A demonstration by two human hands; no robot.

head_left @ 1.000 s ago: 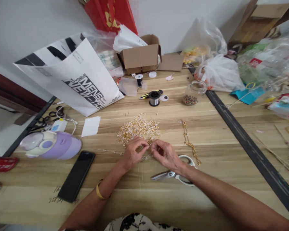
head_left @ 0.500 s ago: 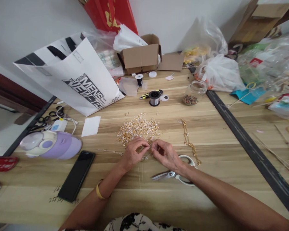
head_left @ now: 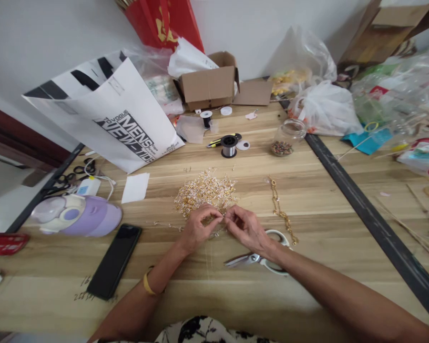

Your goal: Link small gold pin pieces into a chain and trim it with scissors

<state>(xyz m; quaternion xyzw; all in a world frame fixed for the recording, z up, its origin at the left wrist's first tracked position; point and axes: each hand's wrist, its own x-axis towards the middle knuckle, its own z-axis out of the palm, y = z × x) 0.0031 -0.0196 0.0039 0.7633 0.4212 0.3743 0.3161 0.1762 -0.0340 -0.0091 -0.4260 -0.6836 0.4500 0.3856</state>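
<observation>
My left hand (head_left: 199,224) and my right hand (head_left: 246,227) meet fingertip to fingertip, each closed in a pinch. What they pinch is too small to make out. Just beyond them lies a heap of small gold and silver charms (head_left: 203,190). A thin strand with small pieces on it (head_left: 166,225) runs along the wood to my left hand, and part of it shows beneath the fingers. Under my right wrist rest white-handled scissors (head_left: 248,259), partly covered by the forearm. A gold chain (head_left: 279,207) lies to the right of my right hand.
Farther back stand a spool of wire (head_left: 229,146), a cutter knife (head_left: 214,142) and a glass jar of beads (head_left: 284,143). On the left are a phone (head_left: 114,262), a purple bottle (head_left: 96,216) and a white paper bag (head_left: 114,119). A cardboard box (head_left: 209,88) sits by the wall.
Both hands stay almost in place, with the fingertips still together. The view has shifted very slightly; nothing else visibly differs.
</observation>
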